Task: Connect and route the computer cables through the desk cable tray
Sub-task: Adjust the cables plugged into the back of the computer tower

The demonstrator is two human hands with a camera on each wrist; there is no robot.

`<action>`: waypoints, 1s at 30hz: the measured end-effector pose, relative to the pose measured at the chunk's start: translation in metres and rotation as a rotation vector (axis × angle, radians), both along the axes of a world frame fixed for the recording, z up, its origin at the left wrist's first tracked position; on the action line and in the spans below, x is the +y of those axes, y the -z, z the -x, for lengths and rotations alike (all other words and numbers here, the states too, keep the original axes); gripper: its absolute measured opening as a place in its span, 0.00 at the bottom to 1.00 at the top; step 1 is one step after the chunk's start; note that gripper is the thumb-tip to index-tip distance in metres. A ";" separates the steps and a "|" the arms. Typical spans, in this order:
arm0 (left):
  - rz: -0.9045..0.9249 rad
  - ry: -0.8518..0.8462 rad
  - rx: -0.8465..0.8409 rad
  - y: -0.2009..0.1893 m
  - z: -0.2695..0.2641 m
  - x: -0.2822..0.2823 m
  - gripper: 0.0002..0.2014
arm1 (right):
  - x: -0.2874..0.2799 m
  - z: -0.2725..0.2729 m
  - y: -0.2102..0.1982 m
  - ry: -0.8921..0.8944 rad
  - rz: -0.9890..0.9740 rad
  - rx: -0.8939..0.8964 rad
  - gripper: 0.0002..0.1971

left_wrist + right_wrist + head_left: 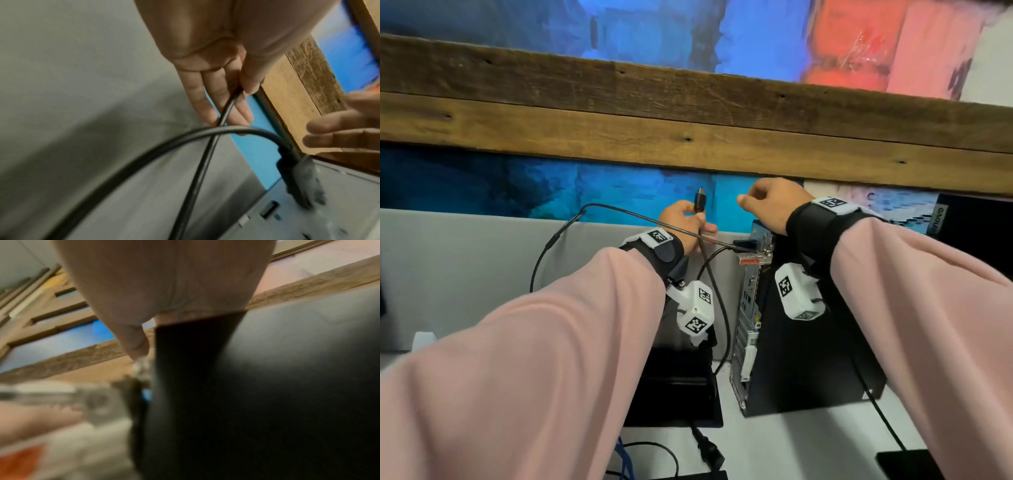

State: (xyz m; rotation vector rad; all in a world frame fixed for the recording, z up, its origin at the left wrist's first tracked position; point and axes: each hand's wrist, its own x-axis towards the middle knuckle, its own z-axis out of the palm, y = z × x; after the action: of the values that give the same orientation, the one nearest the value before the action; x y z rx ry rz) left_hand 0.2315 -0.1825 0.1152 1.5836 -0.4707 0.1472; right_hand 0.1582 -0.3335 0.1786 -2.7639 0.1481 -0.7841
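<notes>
The left hand (pixel 683 222) grips a thin black cable (pixel 700 246) just below its small black plug (pixel 700 202), which points up toward the wooden beam (pixel 688 113). The right hand (pixel 774 202) hovers beside it, fingers loosely curled, holding nothing, above the upright black computer tower (pixel 808 359), where another black cable (pixel 144 155) is plugged in.
</notes>
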 end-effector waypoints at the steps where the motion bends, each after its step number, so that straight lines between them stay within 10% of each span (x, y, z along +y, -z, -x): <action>1: -0.033 -0.024 -0.035 0.000 -0.004 0.001 0.10 | -0.002 -0.004 0.002 0.019 0.029 0.029 0.15; 5: -0.387 -0.062 -0.247 0.004 -0.009 0.006 0.13 | -0.003 -0.010 0.006 0.071 0.082 0.199 0.22; 21: -0.635 0.068 -0.103 -0.003 0.006 -0.016 0.18 | -0.006 -0.019 0.011 0.144 -0.111 0.150 0.18; 30: -0.373 0.142 0.145 0.002 0.003 -0.019 0.14 | -0.004 -0.016 0.011 0.145 -0.009 0.161 0.17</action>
State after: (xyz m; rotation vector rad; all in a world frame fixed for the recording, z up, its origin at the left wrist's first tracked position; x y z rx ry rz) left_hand 0.2289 -0.2012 0.1132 1.9021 -0.5149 -0.1728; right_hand 0.1745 -0.3377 0.1676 -2.8308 0.3855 -0.5906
